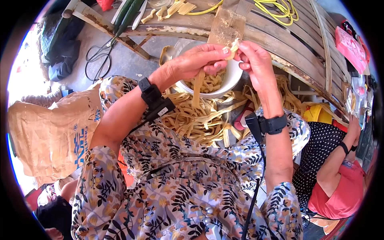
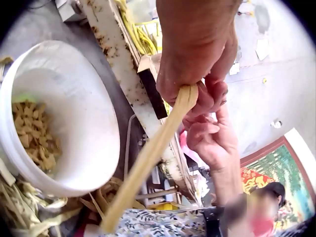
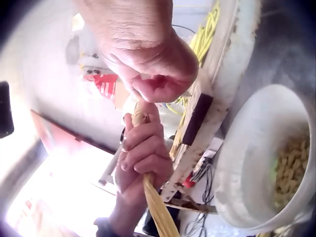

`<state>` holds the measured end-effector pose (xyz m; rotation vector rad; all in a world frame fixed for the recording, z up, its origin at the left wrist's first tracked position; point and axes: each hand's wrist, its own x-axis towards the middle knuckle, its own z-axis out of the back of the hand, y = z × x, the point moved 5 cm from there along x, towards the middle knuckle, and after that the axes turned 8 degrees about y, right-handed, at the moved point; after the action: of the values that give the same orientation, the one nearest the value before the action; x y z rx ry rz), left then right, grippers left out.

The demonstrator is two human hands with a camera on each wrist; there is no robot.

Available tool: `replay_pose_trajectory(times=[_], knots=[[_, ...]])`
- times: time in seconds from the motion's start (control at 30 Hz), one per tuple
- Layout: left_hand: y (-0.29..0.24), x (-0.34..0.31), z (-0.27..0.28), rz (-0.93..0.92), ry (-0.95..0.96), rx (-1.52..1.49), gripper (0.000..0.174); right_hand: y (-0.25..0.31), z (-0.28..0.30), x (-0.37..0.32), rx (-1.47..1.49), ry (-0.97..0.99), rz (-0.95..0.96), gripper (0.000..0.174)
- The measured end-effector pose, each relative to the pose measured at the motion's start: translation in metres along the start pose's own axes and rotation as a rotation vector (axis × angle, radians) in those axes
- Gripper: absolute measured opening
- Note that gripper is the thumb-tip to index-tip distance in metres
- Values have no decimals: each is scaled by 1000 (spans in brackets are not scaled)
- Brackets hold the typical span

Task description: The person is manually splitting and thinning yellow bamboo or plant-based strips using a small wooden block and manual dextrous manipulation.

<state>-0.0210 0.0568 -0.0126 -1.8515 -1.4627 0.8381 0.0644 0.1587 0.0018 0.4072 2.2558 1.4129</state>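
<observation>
A long, flat, pale-yellow strip [image 1: 197, 90] runs through my left hand [image 1: 196, 60], whose fingers curl round it. Its twisted, looped upper end [image 1: 233, 50] sits between the two hands, with my right hand [image 1: 257, 60] pinching it by thumb and fingertips. In the left wrist view the strip [image 2: 148, 160] hangs down from the left fist. The right wrist view shows the left fingers [image 3: 145, 148] wrapped round it, close below the right hand [image 3: 153, 64]. Beneath the hands stands a white bucket [image 2: 94, 133] with several short yellowish pieces [image 2: 34, 131] inside.
Loose strips [image 1: 196, 124] lie heaped on the floor before my lap. A slatted bench [image 1: 176, 32] with rusty edges carries a board [image 1: 228, 26], yellow cord [image 1: 284, 14] and knotted pieces [image 1: 160, 13]. Scissors [image 1: 99, 60] lie left, near a paper sack [image 1: 52, 136]. Another person [image 1: 336, 176] sits right.
</observation>
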Motion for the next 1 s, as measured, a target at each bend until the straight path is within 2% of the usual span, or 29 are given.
replay_pose_trajectory(times=[0.03, 0.13, 0.17, 0.27, 0.4, 0.5, 0.6, 0.63, 0.73, 0.77, 1.0], knots=[[-2, -1, -2, 11, -2, 79, 24, 1, -1, -1, -100, 20, -10, 13], [-7, -5, -3, -18, -80, 252, 25, 8, 14, 2, -162, -146, 136, 12], [-9, -6, -3, -39, -112, 302, 25, 15, 21, 2, -87, -150, 168, 12], [-4, -7, 5, 8, -102, 252, 27, 20, 26, -2, -29, -200, 245, 11], [10, -1, 1, 67, -39, -76, 25, 22, 27, -3, 4, -234, 239, 12], [14, 0, 0, 82, 4, -202, 26, 20, 31, -1, -32, -203, 180, 13], [16, -2, 2, 65, 28, -260, 26, 21, 24, -4, -256, -173, 97, 16], [16, -2, 2, 56, 32, -267, 27, 18, 16, -5, -307, -104, 11, 19], [15, -3, 2, 87, 2, -229, 27, 3, -2, -2, -175, 151, -31, 21], [16, -2, 2, 88, 13, -241, 27, 1, -5, -1, -95, 175, -36, 18], [16, -5, 9, 54, 92, -235, 23, 5, 6, 2, 46, 113, 28, 14]])
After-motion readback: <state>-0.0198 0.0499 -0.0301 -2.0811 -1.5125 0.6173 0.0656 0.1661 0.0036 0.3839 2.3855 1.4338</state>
